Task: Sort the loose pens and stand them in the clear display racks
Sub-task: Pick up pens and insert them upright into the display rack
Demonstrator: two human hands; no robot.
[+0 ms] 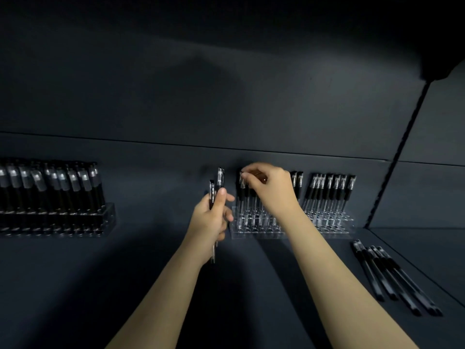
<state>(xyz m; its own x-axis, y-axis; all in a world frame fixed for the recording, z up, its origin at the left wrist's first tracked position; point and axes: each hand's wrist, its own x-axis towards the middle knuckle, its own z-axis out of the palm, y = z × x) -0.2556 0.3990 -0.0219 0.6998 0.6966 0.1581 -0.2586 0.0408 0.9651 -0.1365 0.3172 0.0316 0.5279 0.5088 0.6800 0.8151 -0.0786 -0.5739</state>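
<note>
Fingers (251, 175) of the right hand (273, 190) pinch a pen (242, 188) upright by its top, over the middle rack (251, 231); left hand (211, 217) grips two pens (217, 188) upright beside its left edge.

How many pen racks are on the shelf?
3: left rack, full; middle rack, below the right hand; right rack, beside it. The forearm hides where those two meet.
</note>
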